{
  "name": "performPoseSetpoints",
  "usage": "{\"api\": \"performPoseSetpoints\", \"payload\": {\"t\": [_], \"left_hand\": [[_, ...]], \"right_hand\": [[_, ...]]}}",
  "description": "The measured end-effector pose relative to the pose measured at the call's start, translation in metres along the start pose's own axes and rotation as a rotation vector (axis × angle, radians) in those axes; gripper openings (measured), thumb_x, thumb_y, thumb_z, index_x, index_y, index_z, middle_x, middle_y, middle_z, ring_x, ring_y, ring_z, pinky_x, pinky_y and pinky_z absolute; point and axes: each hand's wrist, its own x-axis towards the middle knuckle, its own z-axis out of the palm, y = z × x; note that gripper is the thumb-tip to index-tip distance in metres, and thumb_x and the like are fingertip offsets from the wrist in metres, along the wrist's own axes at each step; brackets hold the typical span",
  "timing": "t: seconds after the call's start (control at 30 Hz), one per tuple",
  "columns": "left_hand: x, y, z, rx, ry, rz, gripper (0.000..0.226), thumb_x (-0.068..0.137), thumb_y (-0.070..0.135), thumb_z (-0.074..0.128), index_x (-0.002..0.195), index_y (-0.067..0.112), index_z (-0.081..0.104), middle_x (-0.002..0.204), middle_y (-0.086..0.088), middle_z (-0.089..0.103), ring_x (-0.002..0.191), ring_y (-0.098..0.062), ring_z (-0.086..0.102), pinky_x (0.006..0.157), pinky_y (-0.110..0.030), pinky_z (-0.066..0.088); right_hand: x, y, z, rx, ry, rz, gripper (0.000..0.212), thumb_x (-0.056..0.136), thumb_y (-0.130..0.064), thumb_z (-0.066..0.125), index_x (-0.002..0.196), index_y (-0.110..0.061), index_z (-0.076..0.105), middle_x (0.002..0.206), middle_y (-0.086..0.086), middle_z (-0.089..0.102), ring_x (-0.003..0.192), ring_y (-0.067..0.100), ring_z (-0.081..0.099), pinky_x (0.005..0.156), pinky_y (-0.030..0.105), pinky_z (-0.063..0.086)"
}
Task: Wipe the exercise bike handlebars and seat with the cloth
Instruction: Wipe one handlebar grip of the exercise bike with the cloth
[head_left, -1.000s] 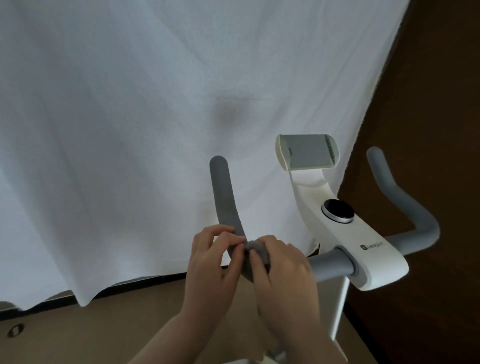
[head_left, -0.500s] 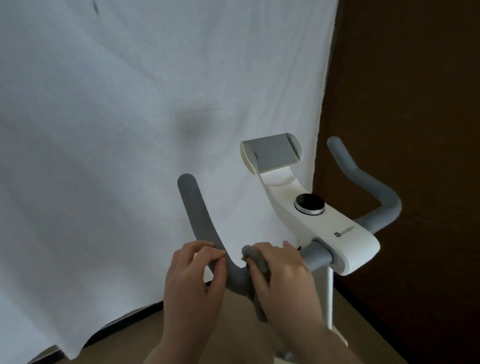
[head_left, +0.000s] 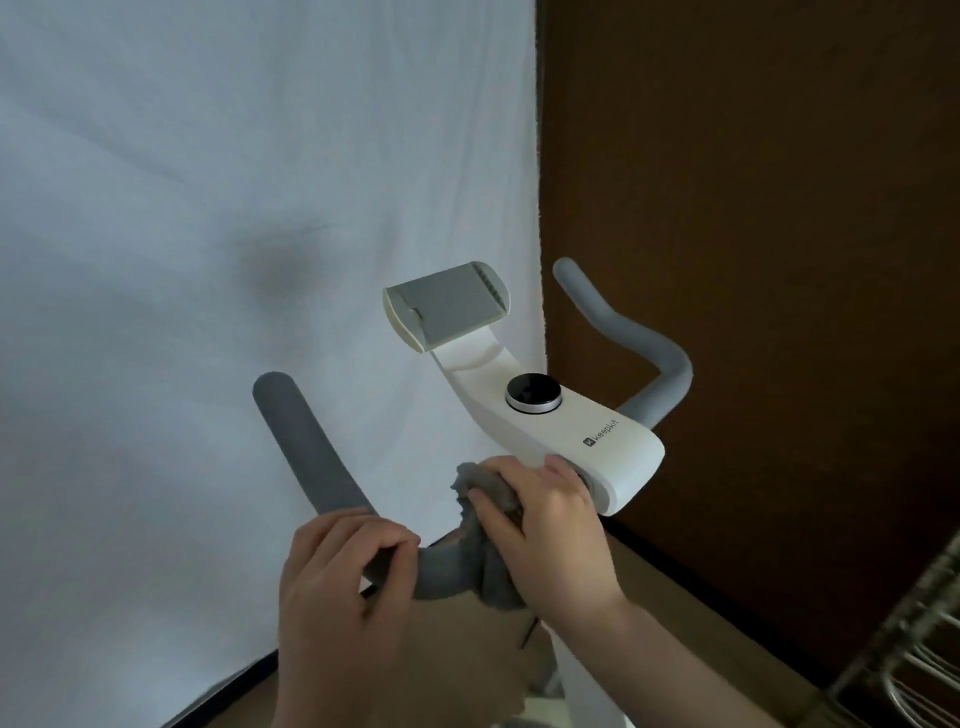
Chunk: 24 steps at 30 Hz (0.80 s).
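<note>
We clamp right hand (head_left: 550, 525) fingers on the cloth (head_left: 485, 525) at frame centre, left hand (head_left: 343, 577) gripping the handlebar (head_left: 306, 447); wrap fully, then slide.

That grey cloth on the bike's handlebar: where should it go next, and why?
Probably slide the cloth outward along the left handlebar. The right hand grips it against the white console, while the left hand holds the bend; the upright end looks unwiped.
</note>
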Motion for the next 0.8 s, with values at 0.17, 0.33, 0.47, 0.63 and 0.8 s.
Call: {"api": "performPoseSetpoints", "payload": {"t": [0.17,0.33,0.47,0.63,0.8], "left_hand": [[-0.005,0.000,-0.003,-0.070,-0.028,-0.008,0.023,0.083,0.032,0.053,0.080,0.018,0.071,0.088,0.019,0.062,0.099,-0.010,0.049,0.089,-0.008,0.032],[-0.006,-0.002,-0.008,-0.139,-0.075,0.006,0.021,0.085,0.033,0.052,0.084,0.023,0.071,0.093,0.024,0.061,0.102,-0.010,0.050,0.089,-0.006,0.032],[-0.008,-0.007,-0.011,-0.181,-0.115,0.024,0.020,0.084,0.033,0.053,0.089,0.024,0.071,0.097,0.023,0.062,0.109,-0.006,0.047,0.089,-0.005,0.032],[-0.009,-0.014,-0.012,-0.192,-0.150,0.071,0.023,0.086,0.034,0.051,0.094,0.025,0.071,0.101,0.022,0.063,0.112,-0.001,0.043,0.092,-0.012,0.033],[-0.009,-0.016,-0.012,-0.199,-0.149,0.089,0.028,0.084,0.036,0.050,0.095,0.023,0.072,0.100,0.020,0.063,0.108,-0.004,0.043,0.091,-0.021,0.036]], "right_hand": [[-0.010,-0.020,0.013,-0.089,-0.108,-0.139,0.022,0.093,-0.035,0.045,0.094,-0.028,0.066,0.080,-0.010,0.066,0.077,0.011,0.058,0.100,0.037,0.040],[-0.018,-0.011,0.012,0.037,0.217,0.035,0.018,0.090,-0.033,0.054,0.099,-0.023,0.065,0.091,-0.018,0.063,0.091,0.001,0.053,0.090,0.032,0.045],[-0.042,-0.036,0.039,-0.018,0.237,-0.049,0.016,0.089,-0.030,0.055,0.103,-0.028,0.063,0.097,-0.019,0.062,0.098,-0.001,0.054,0.108,0.039,0.032],[-0.037,-0.031,0.046,0.217,0.613,0.326,0.017,0.092,-0.034,0.058,0.108,-0.035,0.058,0.111,-0.025,0.051,0.114,0.007,0.047,0.098,0.043,0.043],[-0.046,-0.067,0.073,0.413,0.793,0.538,0.034,0.091,-0.013,0.063,0.113,-0.037,0.056,0.121,-0.015,0.043,0.118,0.011,0.044,0.099,0.026,0.042]]}}
